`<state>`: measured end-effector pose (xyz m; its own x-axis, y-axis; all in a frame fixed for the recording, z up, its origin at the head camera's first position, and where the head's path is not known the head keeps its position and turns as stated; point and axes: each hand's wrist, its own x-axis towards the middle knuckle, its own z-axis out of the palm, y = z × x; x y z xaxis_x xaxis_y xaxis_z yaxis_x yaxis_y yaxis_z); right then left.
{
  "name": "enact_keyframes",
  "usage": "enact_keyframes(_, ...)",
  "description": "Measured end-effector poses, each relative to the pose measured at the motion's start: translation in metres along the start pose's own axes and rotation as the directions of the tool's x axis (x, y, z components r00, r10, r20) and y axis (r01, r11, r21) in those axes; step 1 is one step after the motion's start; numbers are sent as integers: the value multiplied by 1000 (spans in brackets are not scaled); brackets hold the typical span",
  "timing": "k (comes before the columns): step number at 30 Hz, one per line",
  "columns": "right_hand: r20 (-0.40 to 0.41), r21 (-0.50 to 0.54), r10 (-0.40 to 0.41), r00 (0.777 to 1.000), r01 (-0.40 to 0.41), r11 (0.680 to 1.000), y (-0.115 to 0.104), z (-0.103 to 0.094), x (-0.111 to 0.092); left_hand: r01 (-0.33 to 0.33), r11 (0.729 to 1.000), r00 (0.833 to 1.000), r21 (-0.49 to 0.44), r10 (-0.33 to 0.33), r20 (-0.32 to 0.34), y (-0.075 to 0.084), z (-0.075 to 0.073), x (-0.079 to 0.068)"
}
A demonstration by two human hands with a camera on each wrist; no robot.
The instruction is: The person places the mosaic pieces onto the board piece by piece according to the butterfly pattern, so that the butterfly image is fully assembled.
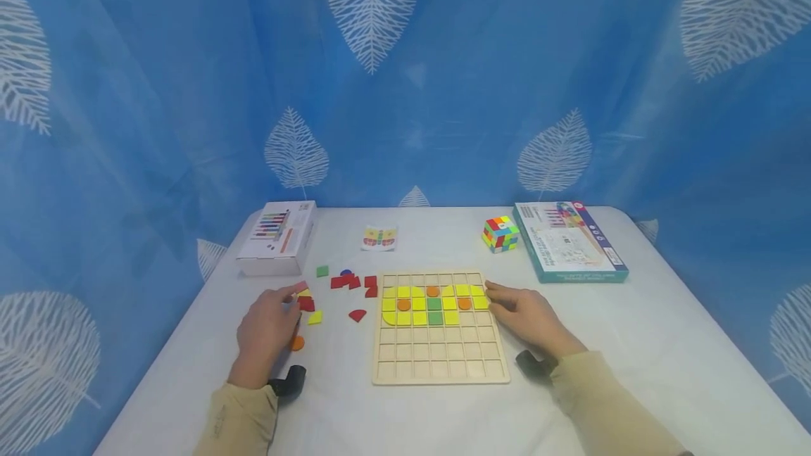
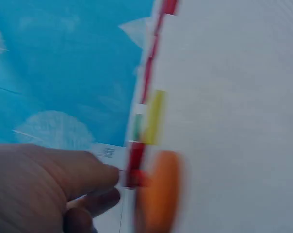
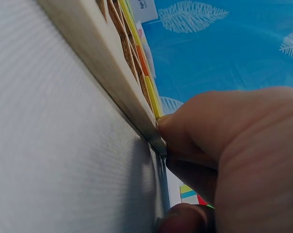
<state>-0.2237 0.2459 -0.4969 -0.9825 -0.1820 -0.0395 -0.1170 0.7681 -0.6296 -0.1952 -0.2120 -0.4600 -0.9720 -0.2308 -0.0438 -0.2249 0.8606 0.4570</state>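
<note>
A square wooden grid board (image 1: 440,371) lies flat on the table, its upper cells holding yellow tiles (image 1: 419,318), green tiles (image 1: 434,312) and orange round pieces (image 1: 433,291). My right hand (image 1: 529,315) rests its fingertips against the board's right edge; in the right wrist view, a finger touches the rim (image 3: 132,109) beside a yellow tile. My left hand (image 1: 266,326) reaches over loose pieces, closest to a red piece (image 1: 307,303). In the left wrist view, blurred, its fingers are slightly bent near a red piece (image 2: 135,162) and an orange disc (image 2: 162,191).
Several red pieces (image 1: 342,281) lie left of the board. A pattern card (image 1: 379,238) is behind them. At the back stand a white box (image 1: 279,238), a puzzle cube (image 1: 500,233) and a flat teal-edged box (image 1: 570,241), with a blue curtain (image 1: 412,146) beyond.
</note>
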Motion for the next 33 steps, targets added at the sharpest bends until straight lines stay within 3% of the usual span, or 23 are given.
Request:
enact_keyframes(6,1,15,0,1000,0,1000,-3,-2,-3,-37,998,999,49,36,32,-2,7,6)
enact_keyframes(8,1,18,-6,1000,6,1000,-4,-2,-3,-46,998,999,49,45,16,0,8,5)
enact_keyframes(13,-3,14,-13,1000,13,1000,-2,-2,-3,-15,1000,999,-21,14,-45,-2,10,12)
enact_keyframes(23,14,40,8,1000,-8,999,1,-2,0,-14,1000,999,1,14,-39,-10,20,23)
enact_keyframes(33,23,49,28,999,-29,998,1,1,1,2,998,997,-58,-6,-75,-10,22,24)
